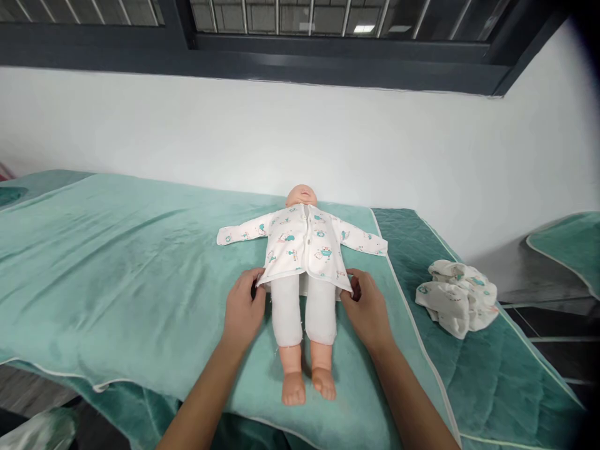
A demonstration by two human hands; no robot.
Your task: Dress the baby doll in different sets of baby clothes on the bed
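Observation:
A baby doll (pixel 301 195) lies on its back on a light green blanket, its bare feet toward me. It wears a white printed baby jacket (pixel 307 244), closed down the front, with both sleeves spread out sideways. White padded cloth (pixel 287 312) covers the doll's legs down to the shins. At the jacket's lower left corner, my left hand (pixel 244 306) pinches the hem between thumb and fingers. My right hand (pixel 366 307) grips the opposite corner of the same hem. The doll's hands are not visible past the sleeve cuffs.
A crumpled white printed garment (pixel 457 299) lies to the right on a darker green quilted cover (pixel 492 387). Behind the light green blanket (pixel 117 262) rises a white wall (pixel 187 131) below a dark-framed barred window (pixel 328 62). The bed's front edge runs beneath my forearms.

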